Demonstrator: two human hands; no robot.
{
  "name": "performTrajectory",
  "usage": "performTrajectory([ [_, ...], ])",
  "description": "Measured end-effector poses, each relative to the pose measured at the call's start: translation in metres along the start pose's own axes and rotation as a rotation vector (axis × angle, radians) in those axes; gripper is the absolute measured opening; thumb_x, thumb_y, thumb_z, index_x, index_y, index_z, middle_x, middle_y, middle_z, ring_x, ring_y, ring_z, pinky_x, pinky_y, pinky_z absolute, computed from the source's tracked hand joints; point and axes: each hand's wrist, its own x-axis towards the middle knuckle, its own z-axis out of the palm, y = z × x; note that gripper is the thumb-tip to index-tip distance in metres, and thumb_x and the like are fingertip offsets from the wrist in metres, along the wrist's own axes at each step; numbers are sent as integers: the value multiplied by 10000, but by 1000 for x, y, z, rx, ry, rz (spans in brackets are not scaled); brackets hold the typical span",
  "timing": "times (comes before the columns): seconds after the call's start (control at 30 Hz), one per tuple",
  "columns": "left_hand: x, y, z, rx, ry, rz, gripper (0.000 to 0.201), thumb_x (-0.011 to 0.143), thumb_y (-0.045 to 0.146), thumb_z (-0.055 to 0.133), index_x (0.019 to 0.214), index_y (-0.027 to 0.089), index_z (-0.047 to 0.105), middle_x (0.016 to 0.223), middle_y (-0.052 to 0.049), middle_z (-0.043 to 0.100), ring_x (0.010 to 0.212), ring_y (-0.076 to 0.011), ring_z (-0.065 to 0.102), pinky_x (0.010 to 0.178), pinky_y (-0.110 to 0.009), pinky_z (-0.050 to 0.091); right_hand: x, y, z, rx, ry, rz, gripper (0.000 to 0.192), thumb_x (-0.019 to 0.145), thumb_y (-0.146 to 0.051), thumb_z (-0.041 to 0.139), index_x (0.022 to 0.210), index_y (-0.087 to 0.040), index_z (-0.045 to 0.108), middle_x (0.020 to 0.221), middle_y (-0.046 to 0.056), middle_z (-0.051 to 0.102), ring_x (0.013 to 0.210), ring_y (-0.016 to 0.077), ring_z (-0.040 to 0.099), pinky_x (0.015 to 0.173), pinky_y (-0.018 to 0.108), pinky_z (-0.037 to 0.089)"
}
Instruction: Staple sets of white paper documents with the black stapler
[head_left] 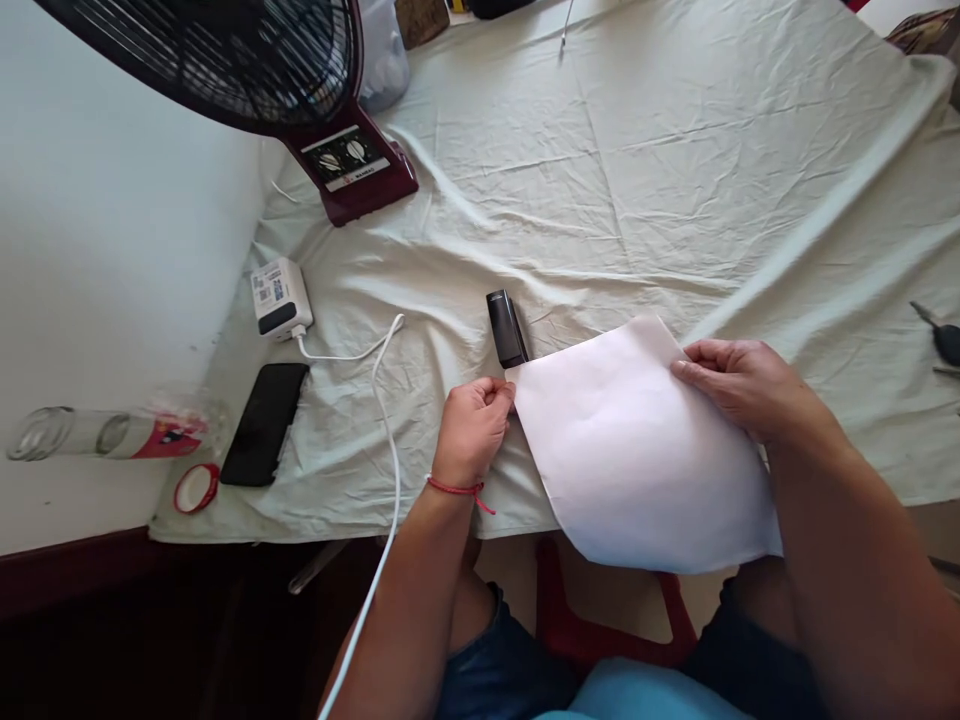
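A white sheet of paper is held between my two hands, its near edge curving down past the table's front edge. My left hand, with a red string bracelet at the wrist, pinches the far left corner. On the right side, my right hand grips the paper's edge near the far right corner, thumb on top. Just beyond the paper's left corner a black stapler-like object lies on the cloth, its near end close to the sheet. What lies under the paper is hidden.
A pale green cloth covers the table. A dark red fan stands at the back left. Along the left are a white power adapter with a white cable, a black phone, a glass bottle and a tape roll. Keys lie far right.
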Motion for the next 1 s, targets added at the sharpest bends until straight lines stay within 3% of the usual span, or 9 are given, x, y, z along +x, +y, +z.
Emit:
performTrajectory([
  [0.2,1,3,1,104,45,15,214,795,352,669,647,199,654,558,19,560,481,-111,408,501,-273,281,3,4,4,-61,12,21,242,825,-454,713,800,-219,761,686,20,669,594,146,534,502,256,354],
  [0.37,-1,4,-1,449,99,164,337,928,404,603,658,209,650,555,10,569,560,-154,484,603,-308,334,2,5,4,-97,-28,27,245,835,-442,697,879,-212,771,741,28,701,631,154,568,521,250,367],
  [0.5,-2,2,-1,639,192,217,360,975,419,602,673,226,641,602,-17,662,605,-187,581,664,-327,372,-4,-1,6,-60,-3,17,266,852,-441,697,903,-190,771,768,34,713,648,147,581,543,247,385],
  [0.63,0,-3,-3,683,269,234,262,950,409,673,753,237,675,672,-21,727,642,-206,636,697,-326,408,-9,-8,7,-31,23,34,260,860,-426,702,899,-179,775,737,23,688,615,126,547,539,244,376],
  [1.0,11,-7,-8,614,274,307,263,946,381,668,728,233,668,640,-6,707,620,-195,634,669,-324,404,-7,-8,11,-43,-22,21,198,836,-385,721,846,-191,760,702,28,675,587,133,548,493,229,365],
])
